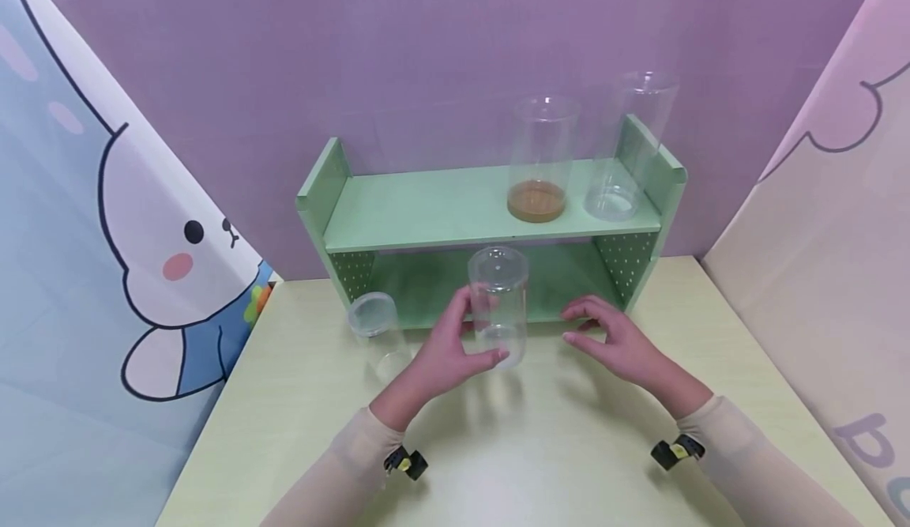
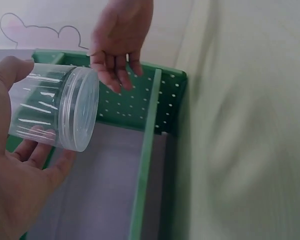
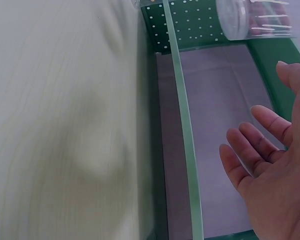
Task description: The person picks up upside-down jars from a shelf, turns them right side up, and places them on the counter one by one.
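Note:
A clear plastic jar (image 1: 500, 306) is held upright above the table by my left hand (image 1: 455, 349), thumb on the near side and fingers round the back. In the left wrist view the same jar (image 2: 50, 105) shows a ridged rim at one end. To its right, apart from it, my right hand (image 1: 611, 337) hovers with loosely bent fingers and nothing between them. The right wrist view shows that hand (image 3: 270, 155) with its palm bare. Both hands are in front of the green two-tier shelf (image 1: 426, 207).
On the upper tier stand a jar with a brown base (image 1: 536, 201) and a taller-looking clear jar (image 1: 614, 199) at the right end. Another clear jar (image 1: 377, 329) stands on the table (image 1: 298, 432) at the shelf's left front. A purple backdrop (image 1: 426, 61) hangs behind.

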A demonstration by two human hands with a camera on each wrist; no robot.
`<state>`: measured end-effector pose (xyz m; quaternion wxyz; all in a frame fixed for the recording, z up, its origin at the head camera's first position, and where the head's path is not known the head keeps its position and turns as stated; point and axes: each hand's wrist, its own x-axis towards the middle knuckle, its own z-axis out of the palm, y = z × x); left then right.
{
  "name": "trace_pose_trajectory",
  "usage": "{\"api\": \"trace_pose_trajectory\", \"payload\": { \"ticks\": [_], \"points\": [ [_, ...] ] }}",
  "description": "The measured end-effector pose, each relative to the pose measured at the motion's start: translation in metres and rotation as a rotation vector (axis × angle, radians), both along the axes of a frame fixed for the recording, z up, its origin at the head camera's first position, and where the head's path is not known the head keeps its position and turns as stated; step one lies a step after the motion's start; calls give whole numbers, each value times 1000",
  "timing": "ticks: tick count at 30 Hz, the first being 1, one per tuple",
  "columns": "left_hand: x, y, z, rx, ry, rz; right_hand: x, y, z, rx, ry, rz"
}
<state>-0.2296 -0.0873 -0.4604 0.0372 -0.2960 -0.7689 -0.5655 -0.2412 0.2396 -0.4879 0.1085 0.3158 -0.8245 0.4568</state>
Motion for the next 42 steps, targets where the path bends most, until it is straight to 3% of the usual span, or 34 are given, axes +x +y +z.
{"api": "trace_pose_trajectory", "payload": {
  "ticks": [10, 15, 30, 35, 42],
  "points": [
    [1, -5, -15, -24, -85, -5, 1, 0, 2, 3, -5, -5],
    [2, -4, -18, -16, -88, -27, 1, -4, 9, -4, -11, 0],
    [2, -2, -28, -34, -137, -75, 5, -36, 61, -95, -41, 86],
    [4, 0, -29, -34, -150, -87, 4, -47, 76, -81, -22, 102],
    [3, 3, -30, -54, -113, -104, 7, -58, 92, -41, -16, 116]
  ]
}}
